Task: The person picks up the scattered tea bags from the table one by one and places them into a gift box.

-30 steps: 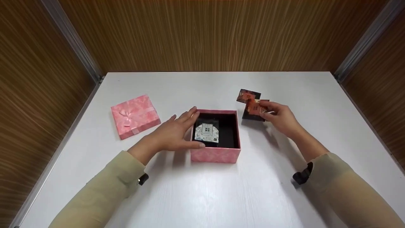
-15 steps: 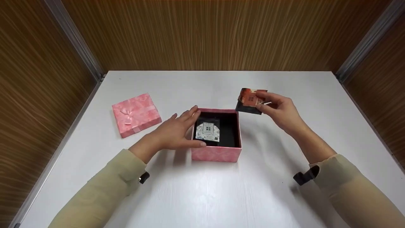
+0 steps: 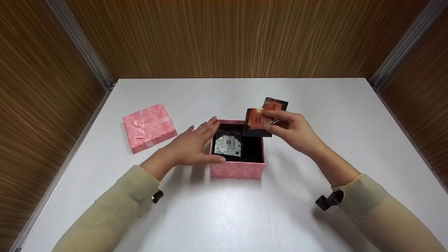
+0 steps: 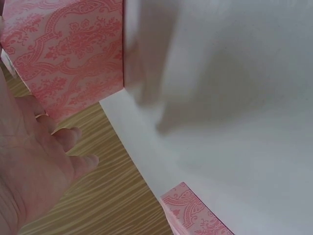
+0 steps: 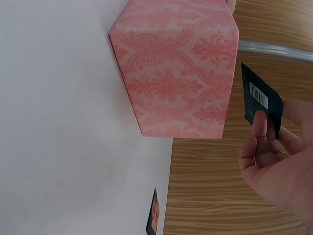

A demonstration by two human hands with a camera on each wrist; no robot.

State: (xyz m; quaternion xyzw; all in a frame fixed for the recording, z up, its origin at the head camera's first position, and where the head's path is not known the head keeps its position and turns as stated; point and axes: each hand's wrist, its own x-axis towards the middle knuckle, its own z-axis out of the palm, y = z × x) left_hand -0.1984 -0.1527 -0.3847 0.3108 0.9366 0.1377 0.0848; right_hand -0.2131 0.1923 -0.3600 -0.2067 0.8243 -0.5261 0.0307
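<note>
A pink patterned gift box (image 3: 236, 170) with a black inside stands uncovered in mid-table. My left hand (image 3: 192, 147) rests along its left side with fingers extended, thumb on the front rim and fingertips by the back corner. Inside the box, at the left, lies a black sachet with a white patterned label (image 3: 227, 145). My right hand (image 3: 294, 134) pinches a black-and-orange sachet (image 3: 257, 120) over the box's back right corner. The right wrist view shows the barcoded back of this sachet (image 5: 259, 95). A similar sachet (image 3: 280, 105) lies on the table behind it, partly covered.
The box's pink lid (image 3: 149, 127), with a ribbon bow, lies at the left of the white table (image 3: 224, 213). Wood-grain panels (image 3: 224, 38) stand behind and beside the table.
My right hand has raised the orange sachet and carried it left, from beside the other sachet to over the box's corner. My left hand and the box have stayed in place.
</note>
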